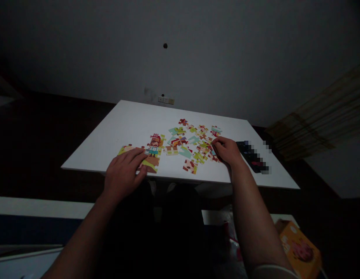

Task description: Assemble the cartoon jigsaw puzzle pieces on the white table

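Note:
On the white table, my left hand (124,170) lies flat with its fingers over a joined section of jigsaw puzzle (153,161), which shows a figure in a red hat. The hand hides part of that section. My right hand (227,150) is at the right side of a spread of loose puzzle pieces (194,140), several of them overlapping. Its thumb and index finger are pinched together at the pieces' edge; what is between them, if anything, I cannot make out. A separate puzzle piece (190,166) lies near the table's front edge.
A dark, partly blurred-out object (250,157) lies on the table (98,143) right of my right hand. An orange box (299,248) stands low at the right. Behind the table is a wall with sockets (166,100); a curtain (308,128) hangs at the right.

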Tool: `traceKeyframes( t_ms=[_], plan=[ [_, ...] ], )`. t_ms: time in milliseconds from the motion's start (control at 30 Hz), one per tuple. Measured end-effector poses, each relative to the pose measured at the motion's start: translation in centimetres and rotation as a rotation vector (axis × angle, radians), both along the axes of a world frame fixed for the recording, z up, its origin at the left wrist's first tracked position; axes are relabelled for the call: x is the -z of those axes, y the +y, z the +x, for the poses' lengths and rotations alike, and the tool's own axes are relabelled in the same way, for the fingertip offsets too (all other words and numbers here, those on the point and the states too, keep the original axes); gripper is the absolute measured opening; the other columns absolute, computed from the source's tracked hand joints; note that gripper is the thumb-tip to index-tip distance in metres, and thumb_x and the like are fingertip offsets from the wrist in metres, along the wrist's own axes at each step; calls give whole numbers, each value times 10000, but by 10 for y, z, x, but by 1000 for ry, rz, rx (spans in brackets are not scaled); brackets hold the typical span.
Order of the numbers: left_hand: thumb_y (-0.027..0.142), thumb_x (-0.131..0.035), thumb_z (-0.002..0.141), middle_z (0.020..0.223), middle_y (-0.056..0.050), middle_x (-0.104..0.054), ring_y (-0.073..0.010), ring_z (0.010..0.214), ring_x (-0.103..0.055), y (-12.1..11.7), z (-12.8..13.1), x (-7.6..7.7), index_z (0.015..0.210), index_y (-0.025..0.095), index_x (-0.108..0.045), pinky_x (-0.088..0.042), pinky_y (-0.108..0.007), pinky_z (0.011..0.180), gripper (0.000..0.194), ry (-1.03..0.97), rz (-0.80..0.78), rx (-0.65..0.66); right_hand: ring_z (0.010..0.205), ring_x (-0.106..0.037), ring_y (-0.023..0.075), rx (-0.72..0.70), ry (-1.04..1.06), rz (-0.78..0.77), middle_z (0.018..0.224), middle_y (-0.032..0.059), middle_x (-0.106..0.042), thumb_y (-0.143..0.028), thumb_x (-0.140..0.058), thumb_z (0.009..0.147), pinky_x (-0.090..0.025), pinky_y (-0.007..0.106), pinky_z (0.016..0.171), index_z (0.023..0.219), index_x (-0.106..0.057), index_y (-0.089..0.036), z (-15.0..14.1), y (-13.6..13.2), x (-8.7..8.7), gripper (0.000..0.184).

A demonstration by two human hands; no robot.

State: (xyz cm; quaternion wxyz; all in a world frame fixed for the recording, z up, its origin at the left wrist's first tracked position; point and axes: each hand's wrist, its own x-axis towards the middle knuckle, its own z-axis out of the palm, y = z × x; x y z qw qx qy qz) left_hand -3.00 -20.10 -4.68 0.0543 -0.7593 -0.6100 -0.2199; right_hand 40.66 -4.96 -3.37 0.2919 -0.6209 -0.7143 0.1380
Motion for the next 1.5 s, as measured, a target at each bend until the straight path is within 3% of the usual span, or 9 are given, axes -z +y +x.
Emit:
traceKeyframes(
  t_ms=[300,533,1033,1233,1367,1500],
  plan=[
    [366,-549,1081,1616,-87,-684,-357,1440,-655,0,0,1,1469,275,-705,-533,-569,1133,427,12,0,-4,748,-684,293,6,3,3,782,65,-780,-383,-577,896,-510,397,719,951,-827,-254,-3,-2,-4,287],
    [360,-558,1083,1620,-92,-680,-364,1453,-644,0,0,0,1478,285,-705,-525,-589,1154,428,-18,-8,6,894,-754,327,28,68,79,921,73,-835,-386,-562,880,-585,452,854,878,-797,-286,-7,-4,-8,256],
    [367,-546,1086,1609,-93,-689,-362,1453,-648,0,1,-1,1471,277,-721,-521,-576,1168,433,-5,-13,-1,883,-755,318,39,73,69,918,68,-837,-407,-558,900,-568,434,831,883,-791,-279,-4,-2,-5,267],
    [357,-554,1076,1610,-73,-689,-361,1449,-649,-1,1,-2,1472,308,-718,-519,-572,1167,432,-16,-16,-4,823,-721,320,40,13,41,799,65,-799,-425,-552,911,-551,428,757,839,-765,-294,-2,-2,-4,260],
    [388,-563,1081,1619,-70,-684,-357,1455,-650,-1,1,-2,1467,301,-723,-508,-563,1179,427,-18,-19,-9,947,-723,352,-33,-116,87,956,103,-818,-434,-555,949,-567,490,875,845,-785,-298,-1,1,-4,286],
    [383,-573,1077,1618,-75,-685,-356,1455,-650,-1,1,-3,1476,279,-723,-520,-557,1168,439,-7,-27,-3,1176,-689,425,-81,-196,175,1200,168,-783,-531,-614,981,-544,609,1052,1068,-862,-296,-10,1,-5,353]
  ],
)
